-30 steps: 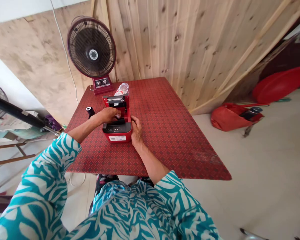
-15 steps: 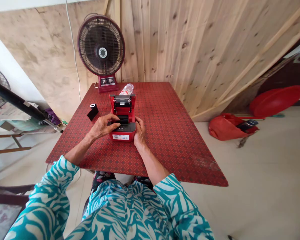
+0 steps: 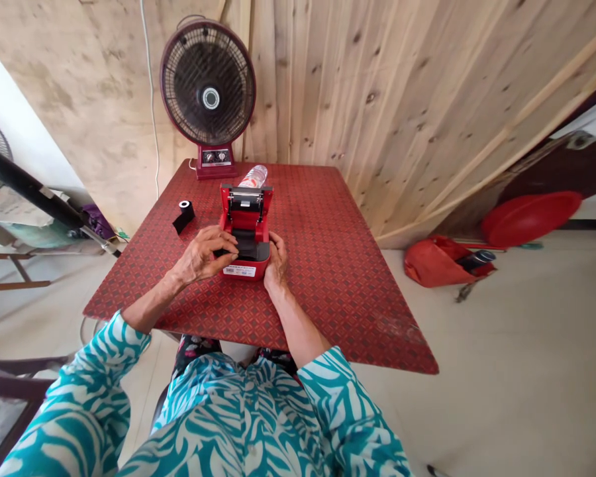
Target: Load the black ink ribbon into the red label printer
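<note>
A small red label printer (image 3: 259, 272) stands on the table in front of me, its lid (image 3: 247, 192) raised. Black paper (image 3: 247, 248) from a roll inside it lies forward over the dark front panel. My left hand (image 3: 206, 252) is closed at the printer's front left, its thumb and fingers pinching the end of that paper. Around the printer's right side my right hand (image 3: 277, 260) is wrapped, gripping it. A separate black paper roll (image 3: 185, 213), its end unrolled, sits to the left, apart from both hands.
A clear plastic bottle (image 3: 254, 177) lies behind the printer. At the back left of the red patterned table (image 3: 328, 278) stands a dark red fan (image 3: 208, 86), close to the wooden wall (image 3: 318, 86). A red bag (image 3: 430, 262) rests on the floor to the right.
My left hand has drawn the black paper forward, so it now covers the front panel's middle. My right hand keeps its grip on the printer. The view has shifted slightly.
</note>
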A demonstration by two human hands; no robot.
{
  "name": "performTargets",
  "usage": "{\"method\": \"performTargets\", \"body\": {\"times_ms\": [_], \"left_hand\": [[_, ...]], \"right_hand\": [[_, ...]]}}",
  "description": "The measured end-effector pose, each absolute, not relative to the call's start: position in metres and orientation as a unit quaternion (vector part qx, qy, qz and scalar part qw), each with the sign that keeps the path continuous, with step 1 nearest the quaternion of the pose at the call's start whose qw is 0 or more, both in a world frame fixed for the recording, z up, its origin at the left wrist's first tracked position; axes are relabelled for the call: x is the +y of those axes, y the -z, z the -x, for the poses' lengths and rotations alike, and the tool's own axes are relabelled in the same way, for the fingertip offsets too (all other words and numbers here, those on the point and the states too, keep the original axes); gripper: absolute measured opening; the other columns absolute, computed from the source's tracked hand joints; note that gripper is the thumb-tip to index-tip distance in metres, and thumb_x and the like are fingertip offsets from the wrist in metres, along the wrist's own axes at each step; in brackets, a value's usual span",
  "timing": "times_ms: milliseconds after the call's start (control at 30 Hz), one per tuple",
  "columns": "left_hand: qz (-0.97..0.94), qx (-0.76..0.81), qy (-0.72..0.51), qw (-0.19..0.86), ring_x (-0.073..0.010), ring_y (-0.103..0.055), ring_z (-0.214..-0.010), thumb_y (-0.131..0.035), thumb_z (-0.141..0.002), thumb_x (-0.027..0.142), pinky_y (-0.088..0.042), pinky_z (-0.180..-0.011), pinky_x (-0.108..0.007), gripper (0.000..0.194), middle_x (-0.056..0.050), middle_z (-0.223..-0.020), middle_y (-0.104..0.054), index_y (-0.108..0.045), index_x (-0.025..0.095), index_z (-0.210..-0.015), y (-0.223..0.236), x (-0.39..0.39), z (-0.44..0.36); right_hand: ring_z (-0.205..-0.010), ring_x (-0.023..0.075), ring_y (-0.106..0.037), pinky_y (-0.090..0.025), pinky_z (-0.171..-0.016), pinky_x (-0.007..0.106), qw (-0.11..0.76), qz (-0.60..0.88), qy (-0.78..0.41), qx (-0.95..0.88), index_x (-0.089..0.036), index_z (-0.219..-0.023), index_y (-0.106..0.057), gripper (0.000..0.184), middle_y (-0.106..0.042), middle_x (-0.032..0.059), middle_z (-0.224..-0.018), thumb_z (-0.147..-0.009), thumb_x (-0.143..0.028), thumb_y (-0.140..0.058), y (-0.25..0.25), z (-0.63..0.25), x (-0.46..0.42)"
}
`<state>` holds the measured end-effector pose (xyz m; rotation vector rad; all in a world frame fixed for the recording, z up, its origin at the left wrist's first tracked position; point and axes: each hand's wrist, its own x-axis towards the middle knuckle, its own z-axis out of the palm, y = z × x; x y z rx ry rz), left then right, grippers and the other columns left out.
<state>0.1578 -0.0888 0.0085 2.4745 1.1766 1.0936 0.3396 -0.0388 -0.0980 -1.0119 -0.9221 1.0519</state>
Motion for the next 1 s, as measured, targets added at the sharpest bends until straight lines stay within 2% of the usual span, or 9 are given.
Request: {"method": "performTargets", "body": {"times_ms": [133, 367, 567, 633, 733, 800, 867, 933, 1000], "left_hand": [[-0.854, 0.368, -0.362, 0.069, -0.0219, -0.071, -0.104, -0.063, -0.092, 0.034, -0.039, -0.115, -0.05, 0.016, -0.007, -0.105, -0.077, -0.075, 0.024, -0.088, -0.001, -0.095, -0.153], [-0.861, 0.345, -0.373, 0.01, -0.0224, -0.071, -0.107, -0.063, -0.092, 0.028, -0.039, -0.115, -0.051, 0.011, -0.006, -0.103, -0.078, -0.073, 0.024, -0.096, 0.013, -0.103, -0.152], [-0.857, 0.356, -0.373, -0.011, -0.0252, -0.07, -0.112, -0.063, -0.089, 0.028, -0.039, -0.116, -0.053, 0.013, -0.007, -0.102, -0.078, -0.071, 0.025, -0.099, 0.019, -0.109, -0.157], [-0.856, 0.348, -0.381, -0.013, -0.0254, -0.07, -0.112, -0.063, -0.089, 0.027, -0.039, -0.116, -0.053, 0.014, -0.007, -0.101, -0.078, -0.071, 0.025, -0.099, 0.02, -0.109, -0.157], [-0.854, 0.343, -0.391, -0.019, -0.025, -0.069, -0.115, -0.064, -0.089, 0.024, -0.038, -0.117, -0.053, 0.014, -0.007, -0.103, -0.077, -0.07, 0.024, -0.101, 0.022, -0.109, -0.158], [-0.855, 0.337, -0.393, -0.021, -0.0252, -0.068, -0.116, -0.064, -0.089, 0.024, -0.039, -0.117, -0.053, 0.015, -0.007, -0.105, -0.077, -0.07, 0.024, -0.103, 0.024, -0.109, -0.157], [-0.856, 0.337, -0.393, -0.014, -0.0257, -0.068, -0.116, -0.065, -0.088, 0.025, -0.039, -0.117, -0.053, 0.017, -0.007, -0.107, -0.077, -0.07, 0.024, -0.104, 0.026, -0.108, -0.157], [-0.853, 0.345, -0.39, -0.002, -0.0261, -0.068, -0.117, -0.065, -0.087, 0.027, -0.039, -0.117, -0.054, 0.018, -0.008, -0.108, -0.077, -0.071, 0.025, -0.104, 0.028, -0.108, -0.157], [-0.852, 0.356, -0.384, 0.006, -0.0265, -0.068, -0.117, -0.065, -0.087, 0.027, -0.038, -0.118, -0.055, 0.018, -0.008, -0.108, -0.077, -0.072, 0.025, -0.104, 0.028, -0.11, -0.157]], "right_hand": [[-0.11, 0.021, -0.062, -0.049, -0.101, 0.042, 0.654, 0.445, -0.466, -0.395, -0.024, -0.112, -0.067, 0.038, -0.071, 0.0049, -0.116, -0.083, -0.044, -0.052, 0.098, -0.341, -0.04], [-0.108, 0.0215, -0.064, -0.052, -0.096, 0.041, 0.644, 0.449, -0.49, -0.379, -0.023, -0.115, -0.065, 0.044, -0.072, 0.0066, -0.117, -0.081, -0.051, -0.055, 0.097, -0.344, -0.03], [-0.117, 0.0217, -0.062, -0.048, -0.1, 0.043, 0.647, 0.435, -0.448, -0.437, -0.029, -0.124, -0.059, 0.054, -0.065, 0.0069, -0.137, -0.083, -0.063, -0.051, 0.047, -0.354, 0.033], [-0.116, 0.0216, -0.063, -0.048, -0.099, 0.042, 0.632, 0.417, -0.453, -0.471, -0.03, -0.122, -0.062, 0.053, -0.068, 0.0043, -0.132, -0.083, -0.065, -0.05, 0.029, -0.354, 0.046], [-0.105, 0.0226, -0.065, -0.049, -0.097, 0.043, 0.611, 0.416, -0.458, -0.494, -0.025, -0.102, -0.071, 0.051, -0.076, 0.0039, -0.11, -0.083, -0.067, -0.048, 0.017, -0.354, 0.046], [-0.101, 0.0234, -0.066, -0.048, -0.1, 0.044, 0.617, 0.426, -0.433, -0.5, -0.023, -0.083, -0.072, 0.049, -0.076, 0.005, -0.099, -0.083, -0.066, -0.048, 0.02, -0.355, 0.034], [-0.106, 0.0235, -0.065, -0.045, -0.105, 0.044, 0.626, 0.435, -0.4, -0.509, -0.023, -0.07, -0.071, 0.042, -0.075, 0.0055, -0.1, -0.082, -0.06, -0.055, 0.028, -0.358, 0.017], [-0.108, 0.0229, -0.064, -0.045, -0.108, 0.044, 0.629, 0.445, -0.404, -0.493, -0.023, -0.075, -0.073, 0.028, -0.075, 0.0043, -0.105, -0.076, -0.05, -0.065, 0.039, -0.36, 0.001], [-0.107, 0.0223, -0.065, -0.048, -0.106, 0.046, 0.627, 0.449, -0.449, -0.452, -0.024, -0.09, -0.074, 0.028, -0.075, 0.003, -0.108, -0.07, -0.044, -0.071, 0.048, -0.361, -0.01]]}}
